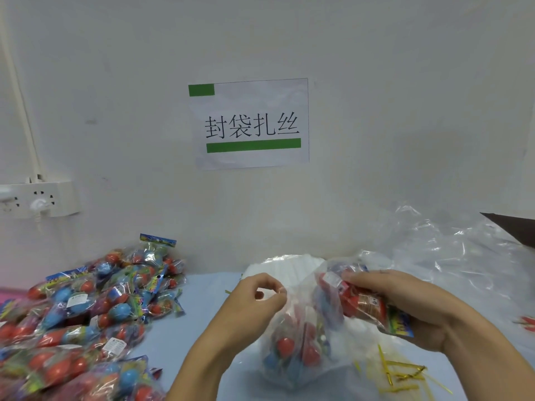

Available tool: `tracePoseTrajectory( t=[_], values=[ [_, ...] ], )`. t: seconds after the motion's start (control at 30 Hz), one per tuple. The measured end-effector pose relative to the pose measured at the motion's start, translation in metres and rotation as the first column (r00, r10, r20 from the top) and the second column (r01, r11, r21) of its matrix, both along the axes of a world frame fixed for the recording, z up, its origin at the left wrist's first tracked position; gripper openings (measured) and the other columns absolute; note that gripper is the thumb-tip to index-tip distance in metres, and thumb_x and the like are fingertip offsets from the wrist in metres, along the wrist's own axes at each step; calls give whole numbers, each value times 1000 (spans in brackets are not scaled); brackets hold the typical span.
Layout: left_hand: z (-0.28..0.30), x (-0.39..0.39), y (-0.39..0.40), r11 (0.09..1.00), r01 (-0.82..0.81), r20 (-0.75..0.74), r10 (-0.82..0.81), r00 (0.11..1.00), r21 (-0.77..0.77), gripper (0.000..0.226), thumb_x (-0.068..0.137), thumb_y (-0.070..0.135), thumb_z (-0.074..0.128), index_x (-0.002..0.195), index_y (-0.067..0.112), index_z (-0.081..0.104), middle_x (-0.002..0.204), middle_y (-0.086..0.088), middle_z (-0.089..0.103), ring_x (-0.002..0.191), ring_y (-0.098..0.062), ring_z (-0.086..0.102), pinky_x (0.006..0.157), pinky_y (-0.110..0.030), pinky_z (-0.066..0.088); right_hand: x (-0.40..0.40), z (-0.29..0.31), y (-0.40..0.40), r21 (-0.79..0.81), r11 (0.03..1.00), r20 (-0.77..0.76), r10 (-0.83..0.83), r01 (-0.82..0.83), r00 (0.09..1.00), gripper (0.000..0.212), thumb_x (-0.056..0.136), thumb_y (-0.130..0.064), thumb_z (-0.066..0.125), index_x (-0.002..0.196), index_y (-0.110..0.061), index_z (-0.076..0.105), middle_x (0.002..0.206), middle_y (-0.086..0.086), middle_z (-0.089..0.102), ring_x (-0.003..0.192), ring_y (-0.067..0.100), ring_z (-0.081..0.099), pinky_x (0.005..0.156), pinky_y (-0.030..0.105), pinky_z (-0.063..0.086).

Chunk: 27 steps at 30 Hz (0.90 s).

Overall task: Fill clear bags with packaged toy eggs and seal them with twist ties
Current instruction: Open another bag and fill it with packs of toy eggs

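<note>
A clear bag (292,354) stands on the table in front of me with red and blue toy eggs inside. My left hand (254,299) pinches the bag's rim at its upper left and holds the mouth open. My right hand (405,305) grips a packaged toy egg pack (364,309), red eggs under a blue and yellow header card, at the bag's mouth on the right. Gold twist ties (402,374) lie loose on the table to the right of the bag.
A heap of packaged toy eggs (86,319) covers the table's left side. A stack of empty clear bags (286,266) lies behind the held bag, and crumpled clear plastic (451,256) fills the back right. A power strip (40,198) and a paper sign (250,123) hang on the wall.
</note>
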<state>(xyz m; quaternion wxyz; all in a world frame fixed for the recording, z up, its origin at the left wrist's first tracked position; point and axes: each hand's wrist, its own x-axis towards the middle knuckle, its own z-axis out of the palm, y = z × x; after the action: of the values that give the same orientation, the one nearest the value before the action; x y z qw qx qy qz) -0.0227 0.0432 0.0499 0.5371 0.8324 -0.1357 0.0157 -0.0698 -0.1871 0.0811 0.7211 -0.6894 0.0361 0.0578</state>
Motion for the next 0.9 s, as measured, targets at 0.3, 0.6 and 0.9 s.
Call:
tracePoseTrajectory(
  t=[0.3, 0.6, 0.9],
  values=[
    [-9, -7, -13, 962, 42, -6, -42, 999, 269, 8, 88, 29, 62, 93, 23, 61, 111, 17, 56, 67, -8, 57, 55, -14, 45, -3, 4, 5, -12, 1000, -16, -21, 20, 1000, 29, 90, -24, 68, 64, -12, 72, 71, 10, 72, 50, 11, 66, 42, 19, 42],
    [-6, -2, -15, 974, -140, 179, 108, 978, 178, 17, 94, 33, 60, 80, 25, 55, 102, 20, 55, 74, 16, 55, 60, -2, 40, 0, -1, 3, -149, 988, -73, -59, 48, 996, 25, 83, -35, 73, 84, -10, 69, 67, 12, 63, 43, 11, 46, 36, 18, 22],
    [8, -12, -15, 978, -122, 369, 52, 928, 170, 26, 85, 29, 70, 85, 35, 45, 112, 24, 45, 114, -3, 38, 85, -15, 33, 4, -3, -5, -311, 949, -63, -74, 51, 995, 27, 88, -34, 70, 87, -7, 71, 64, 9, 62, 45, 11, 40, 38, 18, 22]
  ],
)
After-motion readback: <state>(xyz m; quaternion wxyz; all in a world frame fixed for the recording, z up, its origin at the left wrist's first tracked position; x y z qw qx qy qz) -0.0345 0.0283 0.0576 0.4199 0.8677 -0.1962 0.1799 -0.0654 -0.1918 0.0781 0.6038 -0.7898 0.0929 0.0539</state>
